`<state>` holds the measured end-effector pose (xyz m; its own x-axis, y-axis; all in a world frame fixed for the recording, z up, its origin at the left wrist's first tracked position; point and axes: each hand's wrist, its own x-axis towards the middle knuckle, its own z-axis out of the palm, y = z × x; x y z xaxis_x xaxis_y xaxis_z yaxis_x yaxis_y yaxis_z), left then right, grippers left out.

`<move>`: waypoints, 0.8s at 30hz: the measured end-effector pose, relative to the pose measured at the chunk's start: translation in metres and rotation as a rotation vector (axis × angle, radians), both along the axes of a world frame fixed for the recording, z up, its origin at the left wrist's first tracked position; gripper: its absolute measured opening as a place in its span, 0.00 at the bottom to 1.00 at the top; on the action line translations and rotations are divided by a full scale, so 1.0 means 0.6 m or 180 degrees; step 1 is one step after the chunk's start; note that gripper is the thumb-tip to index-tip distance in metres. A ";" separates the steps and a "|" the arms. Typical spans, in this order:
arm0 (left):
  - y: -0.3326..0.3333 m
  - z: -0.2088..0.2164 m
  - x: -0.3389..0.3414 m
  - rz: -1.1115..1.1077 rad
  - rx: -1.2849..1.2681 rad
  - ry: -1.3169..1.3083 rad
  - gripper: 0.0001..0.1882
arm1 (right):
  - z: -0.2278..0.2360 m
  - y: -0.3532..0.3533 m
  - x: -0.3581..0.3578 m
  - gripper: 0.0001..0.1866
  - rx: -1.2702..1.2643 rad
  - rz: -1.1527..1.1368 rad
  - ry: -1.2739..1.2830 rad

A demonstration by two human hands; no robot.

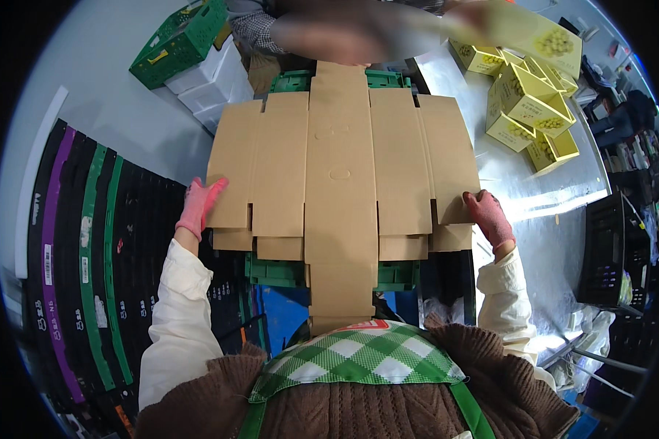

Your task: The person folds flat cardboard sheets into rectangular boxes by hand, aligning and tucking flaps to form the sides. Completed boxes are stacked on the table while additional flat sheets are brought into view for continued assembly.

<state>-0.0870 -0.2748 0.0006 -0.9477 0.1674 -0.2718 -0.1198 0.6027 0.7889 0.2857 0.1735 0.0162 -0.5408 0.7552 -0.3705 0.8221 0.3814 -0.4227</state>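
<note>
A large flattened cardboard box (342,197) lies spread in front of me, brown side up, with slots between its flaps. At least one more cardboard sheet shows under its near edge. My left hand (200,206), in a pink glove, pinches the left edge, its fingertips partly hidden. On the opposite edge my right hand (490,218), gloved in darker pink, has its fingers curled round the cardboard. Green plastic crates (273,271) stick out beneath the cardboard at its near and far sides.
Several small yellow boxes (532,99) sit on a metal table (563,192) at the right. Black, purple and green crates (88,293) are stacked at the left. A green basket (179,45) rests on white boxes. Across from me, another person's blurred arms (344,36) reach past the cardboard's far end.
</note>
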 end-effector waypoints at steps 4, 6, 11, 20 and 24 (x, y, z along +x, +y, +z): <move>0.024 0.084 0.027 -0.0669 -0.1488 0.1080 0.38 | 0.036 -0.010 -0.009 0.24 0.0574 -0.0199 0.0236; 0.053 0.125 0.065 -0.0873 -0.1758 0.1517 0.38 | 0.048 -0.029 -0.033 0.21 0.0775 0.0053 0.0485; 0.169 0.079 0.201 -0.1917 -0.1781 0.2000 0.35 | -0.033 -0.133 -0.107 0.17 0.1360 0.1003 0.1140; 0.171 -0.034 0.180 -0.0529 -0.2259 0.1299 0.51 | -0.053 -0.143 -0.103 0.42 0.0878 -0.0032 0.1050; 0.177 -0.025 0.152 -0.0923 -0.1284 0.0740 0.48 | -0.031 -0.111 -0.110 0.45 -0.0602 -0.0099 0.1103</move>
<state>0.0044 -0.1686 -0.0146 -0.9210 0.3565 -0.1573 0.2462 0.8453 0.4742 0.2196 0.1071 -0.0027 -0.6361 0.7091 -0.3041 0.6284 0.2474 -0.7375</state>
